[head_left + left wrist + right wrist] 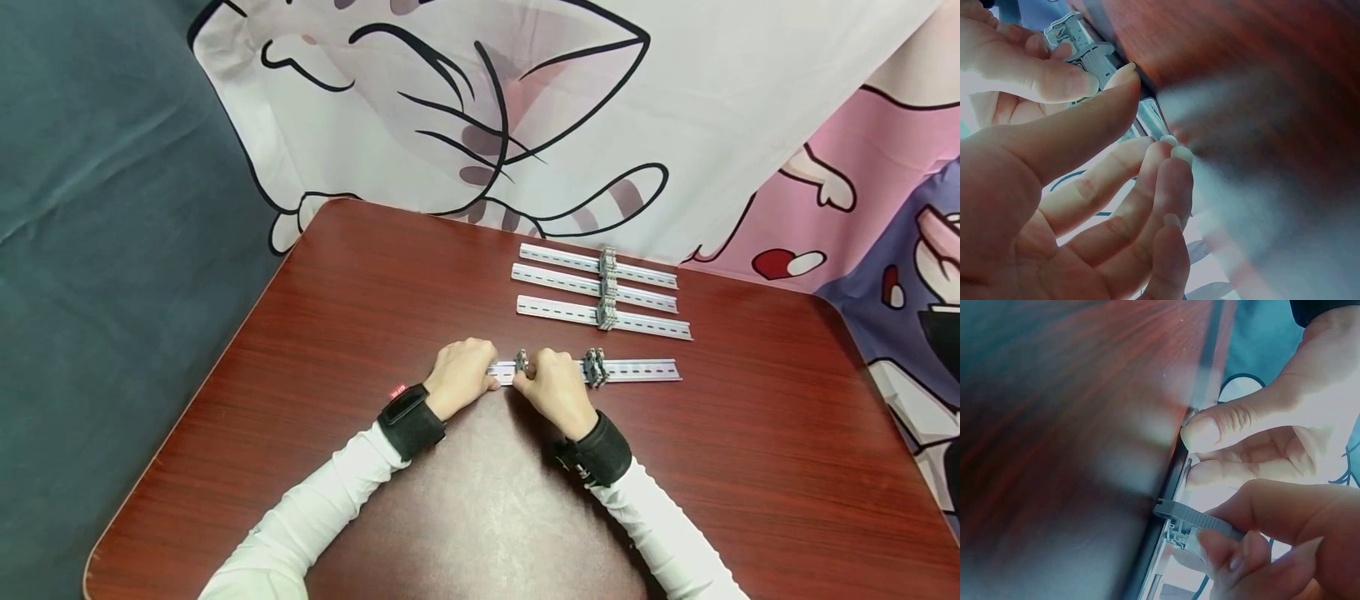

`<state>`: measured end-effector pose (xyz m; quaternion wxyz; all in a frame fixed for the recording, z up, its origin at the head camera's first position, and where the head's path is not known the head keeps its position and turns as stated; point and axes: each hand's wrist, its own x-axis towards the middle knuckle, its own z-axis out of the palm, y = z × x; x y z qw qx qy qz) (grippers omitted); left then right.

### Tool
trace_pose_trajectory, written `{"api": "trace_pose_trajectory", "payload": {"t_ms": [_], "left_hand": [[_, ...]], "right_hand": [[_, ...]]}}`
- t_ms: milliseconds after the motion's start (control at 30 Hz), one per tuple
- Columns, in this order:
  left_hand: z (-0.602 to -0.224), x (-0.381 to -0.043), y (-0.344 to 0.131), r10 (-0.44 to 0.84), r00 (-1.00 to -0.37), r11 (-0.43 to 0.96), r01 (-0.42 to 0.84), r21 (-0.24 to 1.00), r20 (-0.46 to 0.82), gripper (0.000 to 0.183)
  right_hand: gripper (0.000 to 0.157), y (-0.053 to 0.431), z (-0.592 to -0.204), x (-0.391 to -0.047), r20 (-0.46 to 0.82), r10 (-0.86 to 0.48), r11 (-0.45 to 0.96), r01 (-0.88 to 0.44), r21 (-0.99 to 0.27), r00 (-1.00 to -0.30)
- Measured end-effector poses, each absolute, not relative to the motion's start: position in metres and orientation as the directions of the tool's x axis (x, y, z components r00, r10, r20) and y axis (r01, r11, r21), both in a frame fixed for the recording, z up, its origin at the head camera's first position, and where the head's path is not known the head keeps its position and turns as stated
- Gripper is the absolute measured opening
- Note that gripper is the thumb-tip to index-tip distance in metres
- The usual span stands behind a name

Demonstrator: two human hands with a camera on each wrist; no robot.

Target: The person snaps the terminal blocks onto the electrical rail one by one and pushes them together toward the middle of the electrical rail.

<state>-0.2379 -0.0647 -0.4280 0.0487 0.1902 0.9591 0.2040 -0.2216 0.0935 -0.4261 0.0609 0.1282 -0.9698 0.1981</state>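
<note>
A slotted metal DIN rail (645, 370) lies across the table in front of me. My left hand (461, 375) grips its left end, thumb on the near edge and fingers over the far side. Close beside it, my right hand (558, 387) pinches a thin grey terminal block (1194, 517) that sits across the rail, its ribbed side showing in the right wrist view. A group of grey terminal blocks (595, 367) stands on the same rail just right of that hand. The right fingers hide part of the pinched block, and the left hand covers the rail's end.
Behind, three more DIN rails lie roughly parallel: a near one (555, 309), a middle one (551, 277) and a far one (558, 257), each with a cluster of terminal blocks (607, 313) near its middle. A printed cloth (720, 125) hangs along the back edge of the brown table (337, 300).
</note>
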Motion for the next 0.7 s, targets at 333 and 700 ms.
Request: {"api": "trace_pose_trajectory", "payload": {"t_ms": [333,700], "left_hand": [[-0.4278,-0.2378,-0.0642,0.383,-0.924,0.844,0.345,0.412,-0.011,0.03],[-0.4279,-0.2371,-0.0649,0.387,-0.922,0.839,0.354,0.413,0.004,0.027]], "right_hand": [[0.04,0.0973,-0.4247,-0.2207,0.172,-0.21,0.899,-0.26,-0.352,-0.962],[0.041,0.1021,-0.4242,-0.2206,0.17,-0.197,0.907,-0.246,-0.343,-0.966]]}}
